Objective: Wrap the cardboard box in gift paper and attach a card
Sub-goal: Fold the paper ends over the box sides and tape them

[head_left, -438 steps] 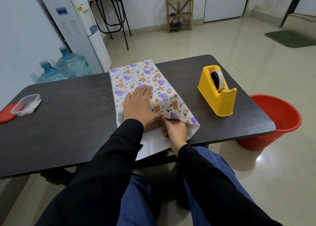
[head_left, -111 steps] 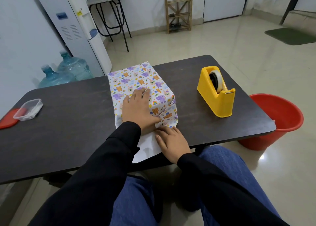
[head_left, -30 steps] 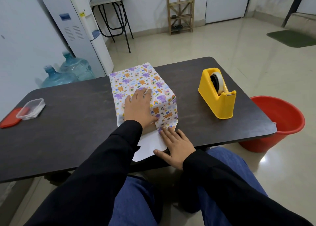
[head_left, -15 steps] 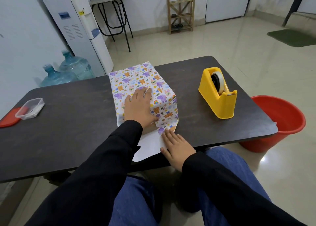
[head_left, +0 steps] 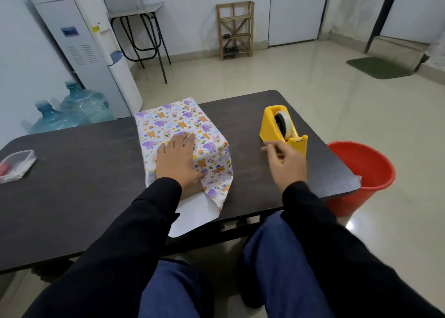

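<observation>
The box [head_left: 179, 122] lies in the middle of the dark table [head_left: 79, 178], covered in gift paper printed with bears and elephants. My left hand [head_left: 177, 161] presses flat on its top near the front edge. The near end's side flap is folded in, and a white flap of paper [head_left: 195, 213] lies loose over the table's front edge. My right hand [head_left: 286, 166] hovers beside the yellow tape dispenser [head_left: 271, 125], thumb and forefinger stretched toward its front cutter, with nothing seen in it. No card is in view.
A clear plastic container [head_left: 16, 164] with something red inside sits at the table's left end. A red bucket [head_left: 366, 173] stands on the floor just past the right edge. Water bottles [head_left: 84, 105] and a white dispenser [head_left: 79, 43] stand behind the table on the left.
My right hand has left the folded paper at the box's near end and moved right, up to the tape dispenser. My left hand stays pressed on the box.
</observation>
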